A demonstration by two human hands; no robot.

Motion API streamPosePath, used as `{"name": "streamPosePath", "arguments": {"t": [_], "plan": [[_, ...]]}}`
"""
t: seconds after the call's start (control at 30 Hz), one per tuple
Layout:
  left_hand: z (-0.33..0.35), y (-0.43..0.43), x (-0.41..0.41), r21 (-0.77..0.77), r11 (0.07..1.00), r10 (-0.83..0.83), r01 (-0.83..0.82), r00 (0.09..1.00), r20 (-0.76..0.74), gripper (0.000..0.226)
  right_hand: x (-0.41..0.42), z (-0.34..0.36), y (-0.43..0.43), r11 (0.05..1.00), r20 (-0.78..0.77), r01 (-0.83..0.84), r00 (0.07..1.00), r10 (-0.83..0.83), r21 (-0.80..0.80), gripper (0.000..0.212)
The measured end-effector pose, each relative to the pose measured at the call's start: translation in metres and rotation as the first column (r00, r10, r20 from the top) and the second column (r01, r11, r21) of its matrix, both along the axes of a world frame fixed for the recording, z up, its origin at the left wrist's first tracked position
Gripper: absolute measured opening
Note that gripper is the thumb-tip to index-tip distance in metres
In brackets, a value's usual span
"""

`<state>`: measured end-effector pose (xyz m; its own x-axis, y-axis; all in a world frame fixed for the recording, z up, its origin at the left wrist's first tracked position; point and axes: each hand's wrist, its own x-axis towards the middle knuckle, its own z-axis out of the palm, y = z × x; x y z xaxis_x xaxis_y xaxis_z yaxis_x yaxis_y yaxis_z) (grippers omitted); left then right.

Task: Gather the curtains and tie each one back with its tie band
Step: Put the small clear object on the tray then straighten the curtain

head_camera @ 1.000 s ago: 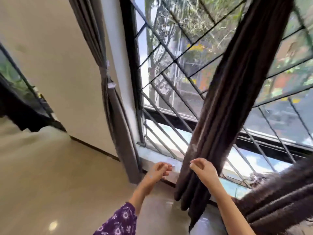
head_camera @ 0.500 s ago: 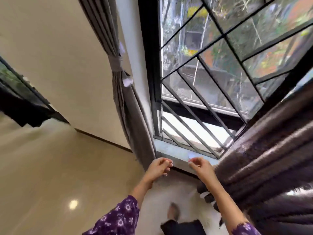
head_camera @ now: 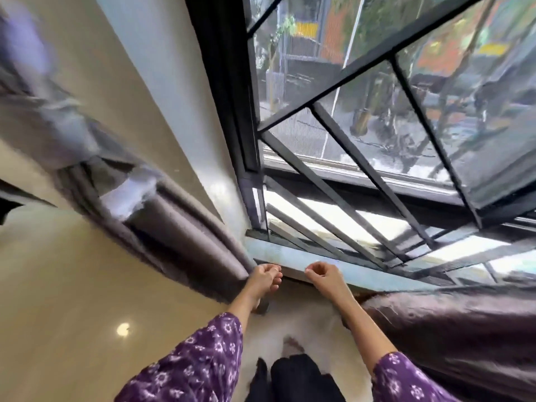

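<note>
Just in front of the window sill point(head_camera: 362, 275), the fingers point(head_camera: 275, 279) of the left hand point(head_camera: 262, 281) are curled with their tips drawn in toward the thumb. Those of the right hand point(head_camera: 326, 275) are bent into a loose fist. Nothing shows plainly between them, and I cannot tell whether either hand pinches something thin. The two hands hang near each other, apart, with purple flowered sleeves point(head_camera: 203, 364) behind them.

A second ago the right hand was at the folds of the dark right curtain point(head_camera: 452, 332), which hung straight across the window. Now that curtain lies off to the lower right, loose and unbound, and the right hand is clear of it. The view has also swung in toward the left curtain point(head_camera: 185, 236), which sits just beside the left hand. It is already cinched by its tie band point(head_camera: 95, 158), with a pale tag point(head_camera: 127, 195) below the band. Beyond the sill stands the barred window grille point(head_camera: 342, 181), and the glossy floor point(head_camera: 58, 300) spreads to the left.

By my reading, one curtain is done and the right one has been let go, so it still needs gathering and tying.
</note>
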<state>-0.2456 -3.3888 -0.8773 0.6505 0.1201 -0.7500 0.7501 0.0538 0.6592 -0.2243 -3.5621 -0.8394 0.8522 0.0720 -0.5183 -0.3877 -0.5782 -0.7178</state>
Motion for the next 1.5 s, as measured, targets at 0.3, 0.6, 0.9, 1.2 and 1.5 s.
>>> {"name": "streamPosePath", "arguments": {"t": [0.3, 0.6, 0.9, 1.2, 1.5], "plan": [[-0.179, 0.016, 0.071, 0.058, 0.997, 0.066, -0.059, 0.990, -0.126, 0.008, 0.030, -0.149, 0.024, 0.995, -0.072, 0.085, 0.993, -0.088, -0.043, 0.011], [-0.288, 0.022, 0.121, 0.360, 0.932, 0.020, 0.042, 0.986, -0.166, 0.041, 0.032, -0.234, 0.021, 0.986, -0.095, 0.164, 0.982, -0.164, -0.006, 0.004], [-0.291, 0.024, 0.137, 0.343, 0.939, 0.017, 0.039, 0.987, -0.157, 0.033, 0.030, -0.254, 0.007, 0.974, -0.121, 0.224, 0.967, -0.223, 0.000, 0.008], [-0.282, 0.026, 0.063, 0.342, 0.929, -0.084, 0.140, 0.981, -0.174, 0.020, -0.005, -0.209, -0.004, 0.964, -0.128, 0.263, 0.956, -0.264, -0.020, 0.008], [-0.211, -0.007, -0.041, 0.201, 0.892, -0.386, 0.405, 0.914, -0.126, 0.037, -0.100, -0.082, -0.039, 0.918, -0.064, 0.394, 0.916, -0.396, -0.041, 0.005]]}}
